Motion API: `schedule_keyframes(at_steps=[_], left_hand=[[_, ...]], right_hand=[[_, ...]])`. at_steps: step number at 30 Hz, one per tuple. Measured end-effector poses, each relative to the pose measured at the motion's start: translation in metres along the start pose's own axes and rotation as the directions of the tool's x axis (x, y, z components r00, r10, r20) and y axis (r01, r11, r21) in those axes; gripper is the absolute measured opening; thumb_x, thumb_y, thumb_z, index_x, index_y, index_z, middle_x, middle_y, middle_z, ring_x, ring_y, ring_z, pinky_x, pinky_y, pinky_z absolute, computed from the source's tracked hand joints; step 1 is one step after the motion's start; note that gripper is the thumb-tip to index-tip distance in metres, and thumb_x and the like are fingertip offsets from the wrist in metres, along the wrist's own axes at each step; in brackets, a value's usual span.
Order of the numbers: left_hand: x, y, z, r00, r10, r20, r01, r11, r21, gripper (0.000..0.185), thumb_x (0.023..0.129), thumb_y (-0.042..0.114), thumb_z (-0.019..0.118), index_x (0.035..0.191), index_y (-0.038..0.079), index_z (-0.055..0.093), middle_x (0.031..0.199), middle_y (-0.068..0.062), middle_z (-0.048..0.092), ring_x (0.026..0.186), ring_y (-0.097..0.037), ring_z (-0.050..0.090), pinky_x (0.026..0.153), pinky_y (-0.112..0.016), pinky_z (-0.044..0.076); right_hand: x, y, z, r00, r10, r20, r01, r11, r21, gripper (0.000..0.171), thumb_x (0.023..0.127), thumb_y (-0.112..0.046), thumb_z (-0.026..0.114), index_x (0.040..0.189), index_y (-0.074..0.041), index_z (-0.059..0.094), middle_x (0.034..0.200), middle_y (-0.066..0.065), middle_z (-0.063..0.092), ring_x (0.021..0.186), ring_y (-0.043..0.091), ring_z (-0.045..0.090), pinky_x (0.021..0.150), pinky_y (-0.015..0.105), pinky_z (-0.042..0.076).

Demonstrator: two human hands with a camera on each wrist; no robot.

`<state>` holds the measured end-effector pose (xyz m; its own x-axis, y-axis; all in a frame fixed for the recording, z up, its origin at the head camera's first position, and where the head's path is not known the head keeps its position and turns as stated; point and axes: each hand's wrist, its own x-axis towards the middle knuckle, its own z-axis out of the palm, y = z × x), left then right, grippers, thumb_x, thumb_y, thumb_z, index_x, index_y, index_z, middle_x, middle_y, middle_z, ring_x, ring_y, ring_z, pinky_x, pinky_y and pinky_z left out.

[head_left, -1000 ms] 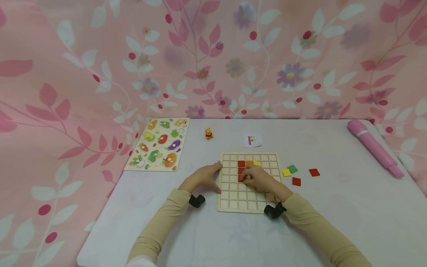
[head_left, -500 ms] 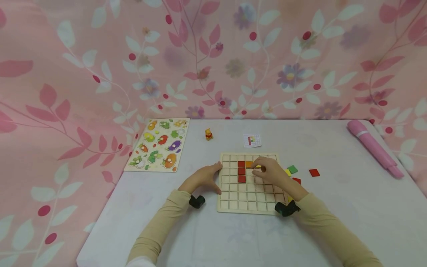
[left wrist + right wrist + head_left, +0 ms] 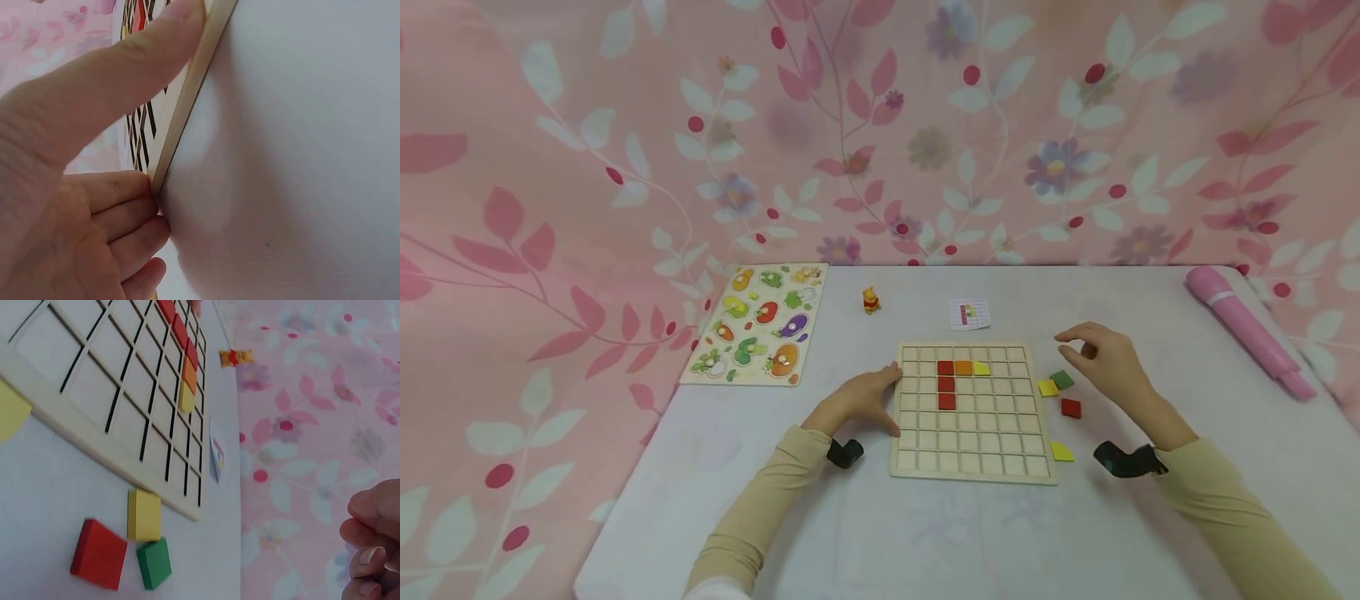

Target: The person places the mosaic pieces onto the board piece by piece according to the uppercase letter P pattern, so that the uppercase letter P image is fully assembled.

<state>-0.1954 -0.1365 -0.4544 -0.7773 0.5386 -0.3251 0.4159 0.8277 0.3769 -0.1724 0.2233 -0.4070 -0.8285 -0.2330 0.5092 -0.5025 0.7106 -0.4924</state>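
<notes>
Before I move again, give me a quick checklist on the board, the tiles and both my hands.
1. Board steadied: ok, left hand touches its left edge.
2. Right hand free: ok, no tile shows at its fingertips.
3. Placed tiles within cells: ok, three red tiles, one orange tile, one yellow quarter-round.
4. Loose pieces right of the board: ok, green tile, yellow square and others visible.
5. Layout matches pattern card: cannot tell, print too small.
</notes>
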Motion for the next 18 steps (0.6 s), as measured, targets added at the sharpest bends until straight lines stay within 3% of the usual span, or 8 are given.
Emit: schedule_keyframes(at_steps=[7, 12, 15, 18], left_hand=[[-0.003, 0.001, -0.001, 0.999, -0.031, 0.009, 0.031, 0.999, 0.008, 0.107, 0.057, 0.04, 0.082, 0.14, 0.004, 0.025, 0.145, -0.012, 0.018, 0.129, -0.022, 0.022, 0.104, -0.033, 0.019], [-0.002, 0.002, -0.001, 0.999, -0.033, 0.003, 0.033, 0.999, 0.03, 0.108, 0.057, 0.041, 0.082, 0.14, 0.003, 0.026, 0.144, -0.012, 0.019, 0.129, -0.023, 0.024, 0.104, -0.034, 0.02], [0.0, 0.002, -0.001, 1.0, -0.029, 0.002, 0.029, 0.999, 0.032, 0.108, 0.056, 0.042, 0.082, 0.14, 0.003, 0.026, 0.144, -0.012, 0.019, 0.129, -0.022, 0.024, 0.104, -0.034, 0.021], [0.001, 0.003, -0.001, 1.0, -0.031, 0.006, 0.03, 0.999, 0.028, 0.108, 0.056, 0.042, 0.082, 0.14, 0.003, 0.027, 0.145, -0.011, 0.019, 0.129, -0.022, 0.024, 0.104, -0.035, 0.021]], right_hand=[[-0.009, 0.015, -0.02, 0.995, 0.078, 0.065, -0.075, 0.996, -0.045, 0.019, 0.073, 0.001, 0.07, 0.092, 0.0, 0.066, 0.083, 0.01, 0.059, 0.055, 0.015, 0.039, 0.04, 0.021, 0.035], [-0.022, 0.023, -0.017, 0.983, 0.05, 0.178, -0.045, 0.998, -0.033, 0.022, 0.071, -0.001, 0.072, 0.092, -0.001, 0.066, 0.083, 0.006, 0.057, 0.054, 0.012, 0.038, 0.04, 0.021, 0.033], [-0.033, 0.029, -0.011, 0.961, 0.06, 0.272, -0.06, 0.998, -0.008, 0.023, 0.071, -0.004, 0.073, 0.093, -0.001, 0.065, 0.082, 0.004, 0.056, 0.055, 0.01, 0.038, 0.042, 0.02, 0.033], [-0.042, 0.035, -0.005, 0.922, 0.108, 0.373, -0.12, 0.993, 0.009, 0.025, 0.073, -0.008, 0.073, 0.095, -0.001, 0.065, 0.085, 0.003, 0.056, 0.058, 0.011, 0.038, 0.043, 0.02, 0.034]])
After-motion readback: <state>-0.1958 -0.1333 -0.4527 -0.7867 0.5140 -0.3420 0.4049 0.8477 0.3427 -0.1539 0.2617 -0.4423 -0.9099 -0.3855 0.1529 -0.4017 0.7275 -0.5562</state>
